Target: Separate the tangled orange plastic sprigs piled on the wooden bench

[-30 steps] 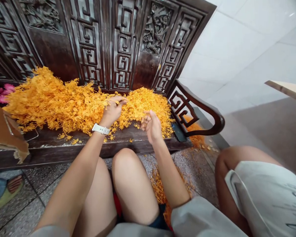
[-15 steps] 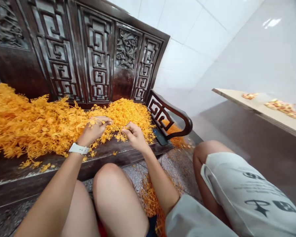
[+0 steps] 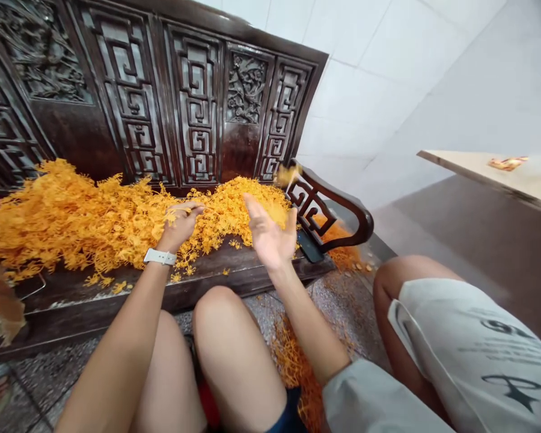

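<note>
My left hand [image 3: 180, 224], with a pale watch on its wrist, is closed on a thin orange sprig [image 3: 210, 210] that looks like plastic. It is held just above the long pile of branching orange sprigs [image 3: 94, 210] on the bench seat. My right hand [image 3: 273, 240] is open, palm up with fingers spread, over the right-hand heap of small orange pieces [image 3: 238, 195]. Blurred orange bits [image 3: 288, 175] are in the air just beyond its fingers, in front of the armrest.
The dark carved bench [image 3: 247, 150] has a curved armrest [image 3: 342, 210]; a phone [image 3: 310, 246] lies beside it. More orange pieces [image 3: 297, 355] cover the floor between my legs and another. A board [image 3: 482, 174] with small items juts out at right. Torn cardboard [image 3: 0, 294] is at left.
My right hand has left the sprig, opened and turned palm up, and orange bits have come off it. My left hand still grips its sprig. The view has shifted left.
</note>
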The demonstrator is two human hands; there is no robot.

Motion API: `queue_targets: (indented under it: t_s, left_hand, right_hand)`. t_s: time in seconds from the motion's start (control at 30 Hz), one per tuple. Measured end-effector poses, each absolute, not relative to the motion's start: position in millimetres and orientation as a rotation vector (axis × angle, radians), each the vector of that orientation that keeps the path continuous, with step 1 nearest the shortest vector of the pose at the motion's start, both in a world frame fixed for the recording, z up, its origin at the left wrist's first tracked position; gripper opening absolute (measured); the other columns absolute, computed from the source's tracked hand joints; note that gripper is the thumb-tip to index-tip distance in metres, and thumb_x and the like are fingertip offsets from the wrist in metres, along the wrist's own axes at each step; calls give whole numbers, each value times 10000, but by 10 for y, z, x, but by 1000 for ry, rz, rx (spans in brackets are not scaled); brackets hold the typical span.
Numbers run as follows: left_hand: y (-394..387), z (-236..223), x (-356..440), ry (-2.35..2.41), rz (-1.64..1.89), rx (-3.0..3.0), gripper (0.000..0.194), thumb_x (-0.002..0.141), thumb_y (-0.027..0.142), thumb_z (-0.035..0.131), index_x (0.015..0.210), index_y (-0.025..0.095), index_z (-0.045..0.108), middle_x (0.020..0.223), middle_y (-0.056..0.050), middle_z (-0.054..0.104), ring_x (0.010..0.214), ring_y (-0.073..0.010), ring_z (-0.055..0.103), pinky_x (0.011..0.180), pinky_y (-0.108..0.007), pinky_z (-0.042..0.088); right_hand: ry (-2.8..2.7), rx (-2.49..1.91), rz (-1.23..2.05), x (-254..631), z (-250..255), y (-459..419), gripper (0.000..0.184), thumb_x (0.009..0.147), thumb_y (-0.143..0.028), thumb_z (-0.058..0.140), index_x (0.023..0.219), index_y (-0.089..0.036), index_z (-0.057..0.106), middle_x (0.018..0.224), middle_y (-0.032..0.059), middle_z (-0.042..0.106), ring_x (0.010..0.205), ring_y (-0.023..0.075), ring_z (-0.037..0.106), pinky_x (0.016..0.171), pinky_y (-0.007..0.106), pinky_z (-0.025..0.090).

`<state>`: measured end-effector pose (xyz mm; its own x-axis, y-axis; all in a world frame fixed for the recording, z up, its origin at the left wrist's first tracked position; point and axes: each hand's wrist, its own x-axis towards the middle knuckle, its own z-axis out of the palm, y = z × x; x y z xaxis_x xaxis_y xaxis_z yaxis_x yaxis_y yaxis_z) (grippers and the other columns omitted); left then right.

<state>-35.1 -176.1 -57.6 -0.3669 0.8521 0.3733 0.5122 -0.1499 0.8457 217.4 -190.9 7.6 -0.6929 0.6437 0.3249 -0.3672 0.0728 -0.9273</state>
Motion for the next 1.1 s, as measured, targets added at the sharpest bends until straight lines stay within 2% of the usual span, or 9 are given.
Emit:
queue_targets:
  t_s: [0.1,0.2,0.27,0.37,0.47,0.6,0.7,0.83,1.1]
  left_hand:
    - [-1778,-546,-276,1742,1576,1615,208,930,356,621,831,227,751,1024,-113,822,1019,-283,746,1014,-402,535]
    - [-1777,-556,-237,1758,1596,1641,192,944,321,638,814,226,743,1030,-109,820,1046,-267,740,1040,-379,509]
    - [-1783,-554,-236,1798,1605,1638,198,965,315,630,833,221,744,983,-90,814,985,-253,735,1002,-365,512]
    - [-1791,-523,-238,1827,1650,1647,212,991,303,620,852,217,755,923,-64,800,906,-231,721,910,-347,521]
    - [-1779,-485,-203,1778,1729,1624,195,995,281,629,897,207,780,888,-55,796,859,-215,717,851,-336,532]
    - [-1754,-482,-92,1675,1763,1585,165,985,282,653,944,201,791,867,-55,807,819,-201,724,835,-327,562]
    - [-1754,-517,4,1600,1726,1626,183,981,305,656,921,202,794,907,-62,820,874,-210,741,871,-338,577]
    - [-1787,-540,110,1531,1649,1738,160,955,281,679,911,199,809,1008,-72,837,962,-220,760,949,-356,580]
    - [-1725,-541,149,1503,1684,1693,161,908,185,672,787,193,778,903,-68,821,894,-226,750,861,-330,570]
  right_hand:
    - [-1337,-280,2111,2076,-258,-1998,626,917,-710,602,1267,-199,700,1298,158,732,840,165,666,677,282,566]
    - [-1232,-345,2360,2001,-537,-2211,454,856,-454,811,1186,-151,740,1008,86,774,672,114,639,597,228,522]
    - [-1239,-447,2272,1990,-607,-2266,301,859,-400,834,987,-142,745,802,26,728,576,92,596,534,209,480]
    - [-1227,-679,2006,2004,-577,-2164,345,893,-474,803,830,-167,659,720,-1,691,532,84,576,487,204,459]
    - [-1160,-789,1772,2029,-497,-1980,386,861,-515,822,998,-226,606,848,-8,748,593,105,636,512,218,501]
    - [-1058,-654,1833,2045,-404,-1837,530,839,-563,823,1189,-271,553,1139,44,785,829,150,746,716,275,609]
    - [-1078,-603,1825,2013,-374,-1817,495,860,-538,815,1191,-263,569,1046,38,791,805,140,737,729,268,604]
    - [-1052,-609,1603,1941,-401,-1798,378,885,-431,819,1119,-263,574,824,-20,738,667,99,662,624,218,539]
    - [-1012,-624,1317,1933,-521,-1816,379,891,-424,825,872,-260,483,668,-81,586,505,61,445,480,178,342]
